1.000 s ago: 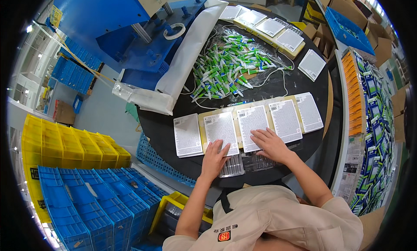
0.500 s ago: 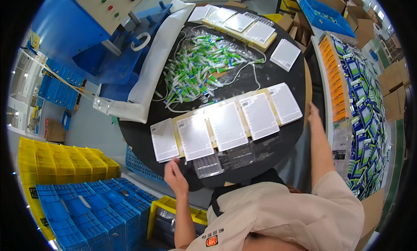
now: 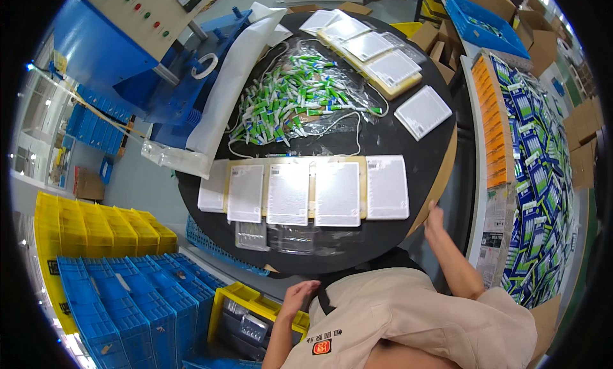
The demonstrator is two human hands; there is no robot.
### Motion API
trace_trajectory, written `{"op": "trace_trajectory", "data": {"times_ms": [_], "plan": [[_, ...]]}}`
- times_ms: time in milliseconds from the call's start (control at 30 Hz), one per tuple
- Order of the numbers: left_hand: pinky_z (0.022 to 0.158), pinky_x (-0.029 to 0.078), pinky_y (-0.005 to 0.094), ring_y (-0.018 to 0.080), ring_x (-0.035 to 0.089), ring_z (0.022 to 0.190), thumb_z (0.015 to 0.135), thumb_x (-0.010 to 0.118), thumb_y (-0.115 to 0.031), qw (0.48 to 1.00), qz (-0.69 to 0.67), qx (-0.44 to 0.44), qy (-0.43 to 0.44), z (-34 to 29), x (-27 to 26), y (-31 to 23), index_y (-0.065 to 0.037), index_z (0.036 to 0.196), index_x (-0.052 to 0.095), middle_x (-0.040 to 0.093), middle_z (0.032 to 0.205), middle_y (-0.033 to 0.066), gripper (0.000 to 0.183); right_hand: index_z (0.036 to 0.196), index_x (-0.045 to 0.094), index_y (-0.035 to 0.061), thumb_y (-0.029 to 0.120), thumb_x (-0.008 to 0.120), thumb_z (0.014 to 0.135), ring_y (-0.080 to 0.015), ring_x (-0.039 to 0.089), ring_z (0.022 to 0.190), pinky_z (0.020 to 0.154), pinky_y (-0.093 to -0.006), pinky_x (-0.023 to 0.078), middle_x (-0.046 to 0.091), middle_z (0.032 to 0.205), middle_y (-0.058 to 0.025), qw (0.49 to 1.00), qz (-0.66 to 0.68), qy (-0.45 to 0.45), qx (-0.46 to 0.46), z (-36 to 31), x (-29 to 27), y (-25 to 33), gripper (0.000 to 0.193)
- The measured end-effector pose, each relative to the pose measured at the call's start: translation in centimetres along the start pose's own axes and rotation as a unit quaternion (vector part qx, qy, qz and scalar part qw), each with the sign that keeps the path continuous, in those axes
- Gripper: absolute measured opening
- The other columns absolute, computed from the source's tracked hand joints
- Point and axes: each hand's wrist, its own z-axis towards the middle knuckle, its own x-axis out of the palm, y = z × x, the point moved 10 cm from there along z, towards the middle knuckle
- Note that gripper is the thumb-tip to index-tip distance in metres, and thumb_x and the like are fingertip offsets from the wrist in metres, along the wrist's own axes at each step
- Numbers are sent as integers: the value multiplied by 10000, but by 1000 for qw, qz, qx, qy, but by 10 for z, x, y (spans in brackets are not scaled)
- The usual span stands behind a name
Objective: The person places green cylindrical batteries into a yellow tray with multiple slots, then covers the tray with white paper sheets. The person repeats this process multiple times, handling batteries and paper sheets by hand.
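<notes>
My right hand (image 3: 435, 221) is at the wooden edge (image 3: 421, 217) of a round black table (image 3: 211, 233), its fingers closed against it. My left hand (image 3: 299, 297) hangs off the table just before my body, empty, fingers loosely stretched out. Along the table's near side lies a yellow strip-like fixture (image 3: 312, 209), with several white rectangular cards (image 3: 287, 193) lying side by side on it. Clear plastic blister trays (image 3: 294, 240) lie partly under their near ends. Beyond them spreads a heap of small green-and-white tubes with blue parts (image 3: 297, 91).
A second fixture with white cards (image 3: 369, 46) sits at the far right, near a loose card stack (image 3: 423, 112). A blue machine (image 3: 121, 43) stands left. Yellow crates (image 3: 96, 231) and blue crates (image 3: 128, 299) fill the lower left. Packaged goods (image 3: 533, 177) cover the right-hand bench.
The table has turned clockwise, so the near card row is now level. My right hand has come nearer along with the edge. My left hand has drawn back from the leftmost card toward my body.
</notes>
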Motion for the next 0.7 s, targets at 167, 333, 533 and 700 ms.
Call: {"op": "trace_trajectory", "data": {"times_ms": [167, 333, 533, 700], "plan": [[1013, 532, 389, 270, 646, 1204, 1088, 460, -372, 933, -275, -138, -186, -1, -42, 103, 41, 1299, 603, 688, 1249, 171, 485, 1059, 727, -31, 290, 580, 1044, -183, 701, 822, 793, -320, 567, 747, 962, -115, 800, -409, 398, 185, -168, 58, -43, 353], [1139, 428, 460, 285, 516, 1371, 1083, 364, -505, 837, -487, -90, -233, 21, -45, 131, 3, 1447, 465, 546, 1462, 166, 633, 921, 725, -6, 83, 702, 896, -161, 692, 927, 878, -326, 547, 743, 974, -85, 866, -193, 444, -122, -185, 155, 139, 95], [1196, 344, 497, 314, 465, 1403, 1073, 307, -595, 768, -596, -20, -235, 44, -46, 104, -1, 1444, 437, 499, 1493, 173, 712, 1442, 527, 86, -46, 655, 758, -393, 415, 1425, 1196, -537, 301, 453, 1508, -229, 383, -666, 194, -611, -155, 207, 219, 708], [1221, 284, 497, 277, 435, 1409, 1070, 352, -589, 772, -594, 42, -224, 53, -51, 80, -43, 1444, 440, 486, 1496, 111, 668, 1446, 486, -20, 130, 501, 944, -355, 443, 1437, 1213, -490, 315, 447, 1532, -260, 242, -682, 307, -618, -191, 248, 106, 524]]}}
